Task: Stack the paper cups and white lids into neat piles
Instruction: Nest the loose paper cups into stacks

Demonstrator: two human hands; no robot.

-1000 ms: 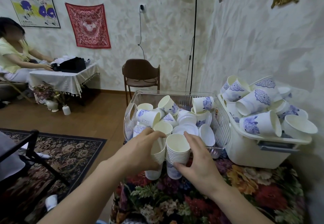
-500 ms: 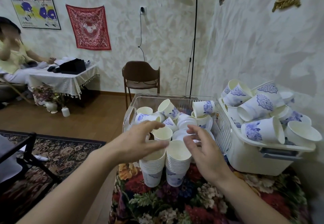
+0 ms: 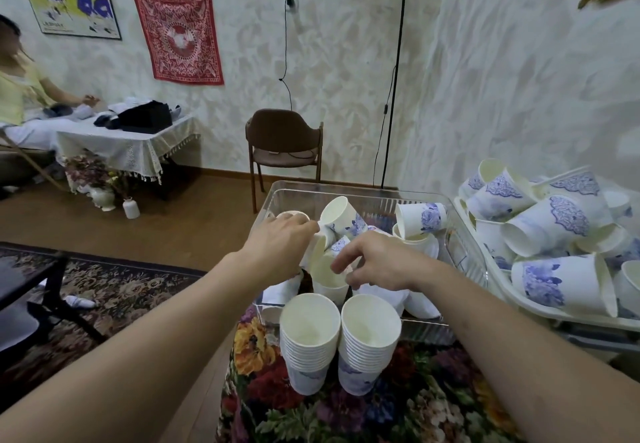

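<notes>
Two stacks of cups stand upright side by side, touching, on the floral cloth (image 3: pixel 415 404) just in front of the clear bin (image 3: pixel 460 255): the left stack (image 3: pixel 308 349) and the right stack (image 3: pixel 369 345). Neither hand touches them.

Both hands reach over the stacks into the bin. The left hand (image 3: pixel 277 248) lies palm down over the bin's left side, its fingers curled down onto a tilted cup (image 3: pixel 317 245); whether it has really gripped that cup cannot be told, as the fingertips are hidden. The right hand (image 3: pixel 377 262) hangs beside it with fingers bent, thumb and forefinger closing on the rim of an open cup (image 3: pixel 327 276) that sits mouth-up at the bin's front.

Loose cups fill the bin behind the hands, lying on their sides at all angles, blue prints showing; one (image 3: pixel 420 217) rests against the bin's back right. White lids (image 3: pixel 412 300) lie under the right wrist, partly covered by it.

Right of the bin, touching it, a white tub (image 3: pixel 540 307) is heaped with more cups.

Behind the bin stand a brown chair (image 3: pixel 284 144) and a floor lamp (image 3: pixel 398 71) against the wall. Far left of the bin a seated person (image 3: pixel 20 96) is at a small clothed table (image 3: pixel 128 144).
</notes>
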